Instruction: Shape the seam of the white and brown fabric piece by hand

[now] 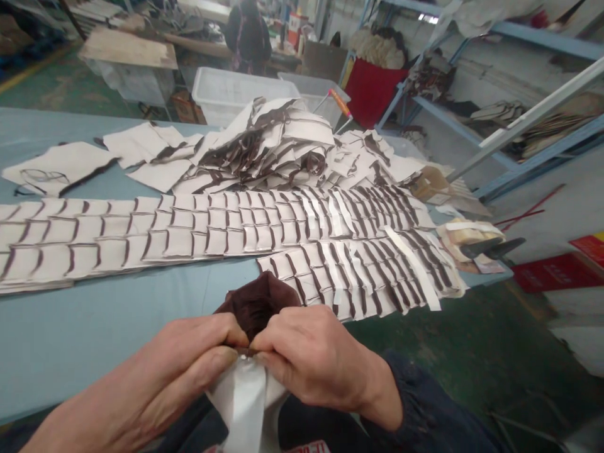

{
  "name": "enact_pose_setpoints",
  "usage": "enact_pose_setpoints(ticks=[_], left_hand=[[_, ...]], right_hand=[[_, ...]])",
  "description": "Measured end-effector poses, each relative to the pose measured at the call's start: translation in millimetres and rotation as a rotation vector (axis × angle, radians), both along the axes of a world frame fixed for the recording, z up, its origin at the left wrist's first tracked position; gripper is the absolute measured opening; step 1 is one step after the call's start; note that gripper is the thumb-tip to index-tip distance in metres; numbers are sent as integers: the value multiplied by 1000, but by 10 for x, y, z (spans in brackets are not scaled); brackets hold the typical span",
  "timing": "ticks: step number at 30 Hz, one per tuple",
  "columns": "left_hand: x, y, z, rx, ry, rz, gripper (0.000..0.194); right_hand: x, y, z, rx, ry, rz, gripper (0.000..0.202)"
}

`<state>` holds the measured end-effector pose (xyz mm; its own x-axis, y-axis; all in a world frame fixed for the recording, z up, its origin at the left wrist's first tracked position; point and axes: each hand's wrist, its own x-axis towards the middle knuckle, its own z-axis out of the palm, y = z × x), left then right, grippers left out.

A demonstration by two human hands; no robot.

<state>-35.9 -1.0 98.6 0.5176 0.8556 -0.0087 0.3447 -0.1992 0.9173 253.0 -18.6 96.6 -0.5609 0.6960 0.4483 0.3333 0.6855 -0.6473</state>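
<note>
My left hand and my right hand meet at the table's near edge, thumbs and fingers pinched close together. Between them they grip the edge of a fabric piece. Its dark brown side folds up beyond my fingers, and a cream side hangs below them. A white strip runs down over the cream side from where I pinch. Just past my hands lie overlapping rows of cream pieces with brown edges, some with white strips across them.
The blue table also bears a heap of loose cream and brown pieces and eyeglasses. Black-handled scissors lie at the right end. Behind stand a white plastic bin, blue shelving and a person.
</note>
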Motion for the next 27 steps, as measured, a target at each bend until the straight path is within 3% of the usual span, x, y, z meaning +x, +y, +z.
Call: enact_pose_setpoints(ticks=[3,8,10,16,19,21,27], left_hand=[[76,110,105,205,80,-233,43],[50,134,67,558,146,-346,31],[-11,144,52,542,158,-356,33],[-98,210,104,263,154,-297,23],[-37,202,122,216,203,-279,40],[2,158,121,242,218,-291,48],[60,-171,107,523,107,-272,38]], right_hand=[[21,-5,-69,150,-85,-22,31],[46,7,-211,177,-65,34,15],[38,23,-237,157,-33,40,17],[-46,77,-202,144,-40,34,24],[-111,96,-152,195,-51,18,28],[-154,93,-107,225,-47,-5,28],[-161,-13,10,178,126,4,15]])
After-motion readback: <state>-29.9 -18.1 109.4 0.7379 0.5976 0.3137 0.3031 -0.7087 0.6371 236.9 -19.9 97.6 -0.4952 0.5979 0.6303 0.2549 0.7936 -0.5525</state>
